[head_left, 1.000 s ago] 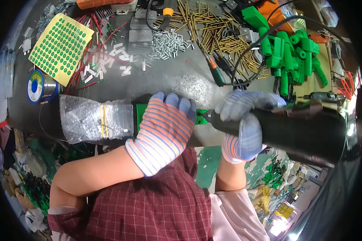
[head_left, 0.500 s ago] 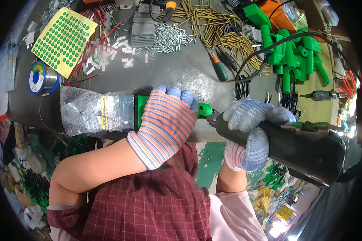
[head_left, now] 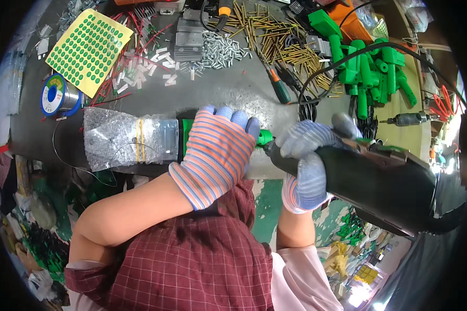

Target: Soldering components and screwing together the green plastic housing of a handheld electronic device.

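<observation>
My left hand (head_left: 218, 150), in a striped knit glove, is closed round a green plastic housing (head_left: 264, 138) lying across the bench's front edge. From the housing's left side extends a clear, box-like end (head_left: 167, 140) bundled in bubble wrap (head_left: 109, 139) with yellow bands round it. My right hand (head_left: 308, 150), gloved too, is wrapped round the front of a large black power screwdriver (head_left: 384, 179). The tool lies tilted, its nose pointing left at the green housing's right end. Whether the tip touches a screw there cannot be made out.
Behind my hands lie a sheet of green stickers (head_left: 88, 52), a solder spool (head_left: 59, 96), loose silver screws (head_left: 223, 50), brass-coloured rods (head_left: 275, 36) and a screwdriver (head_left: 278, 87). Green handles (head_left: 371, 70) are heaped at the right, with a black cable (head_left: 342, 61) arching over them.
The black power screwdriver and my right hand have shifted slightly left, toward the green housing. The bench and the bundle sit a little further right in view. Both grips stay closed.
</observation>
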`<state>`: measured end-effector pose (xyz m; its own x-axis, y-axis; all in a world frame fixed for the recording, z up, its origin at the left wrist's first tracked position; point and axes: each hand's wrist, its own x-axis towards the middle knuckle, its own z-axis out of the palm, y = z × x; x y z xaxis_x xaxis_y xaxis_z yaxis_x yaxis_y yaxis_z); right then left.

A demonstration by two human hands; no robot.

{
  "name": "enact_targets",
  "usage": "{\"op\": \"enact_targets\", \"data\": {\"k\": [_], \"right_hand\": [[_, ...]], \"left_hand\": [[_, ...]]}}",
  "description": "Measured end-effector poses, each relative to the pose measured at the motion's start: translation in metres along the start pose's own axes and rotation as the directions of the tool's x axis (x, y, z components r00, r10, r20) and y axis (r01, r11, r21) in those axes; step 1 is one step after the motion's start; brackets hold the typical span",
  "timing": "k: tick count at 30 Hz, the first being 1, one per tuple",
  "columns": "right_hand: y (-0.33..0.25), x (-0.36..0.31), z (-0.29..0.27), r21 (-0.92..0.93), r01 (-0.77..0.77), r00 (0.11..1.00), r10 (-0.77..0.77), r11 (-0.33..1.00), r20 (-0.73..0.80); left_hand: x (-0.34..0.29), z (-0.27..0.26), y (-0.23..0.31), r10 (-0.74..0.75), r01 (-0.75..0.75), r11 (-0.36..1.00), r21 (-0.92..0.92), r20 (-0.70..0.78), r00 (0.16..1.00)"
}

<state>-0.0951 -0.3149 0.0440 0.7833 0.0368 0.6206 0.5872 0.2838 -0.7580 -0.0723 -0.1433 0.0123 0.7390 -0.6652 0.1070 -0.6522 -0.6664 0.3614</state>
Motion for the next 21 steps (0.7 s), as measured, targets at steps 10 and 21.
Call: {"op": "enact_targets", "data": {"k": [10,21], "right_hand": [[-0.016,0.038,0.054,-0.204,-0.037,0.999,0.044,0.978,0.031],[0.026,0.053,0.076,-0.207,-0.222,0.964,0.246,0.953,0.102]], "left_hand": [[-0.084,-0.021,-0.051,0.151,-0.337,0.874,-0.349,-0.463,0.873],[-0.096,0.007,-0.059,0.229,-0.329,0.913,-0.242,-0.366,0.902]]}}
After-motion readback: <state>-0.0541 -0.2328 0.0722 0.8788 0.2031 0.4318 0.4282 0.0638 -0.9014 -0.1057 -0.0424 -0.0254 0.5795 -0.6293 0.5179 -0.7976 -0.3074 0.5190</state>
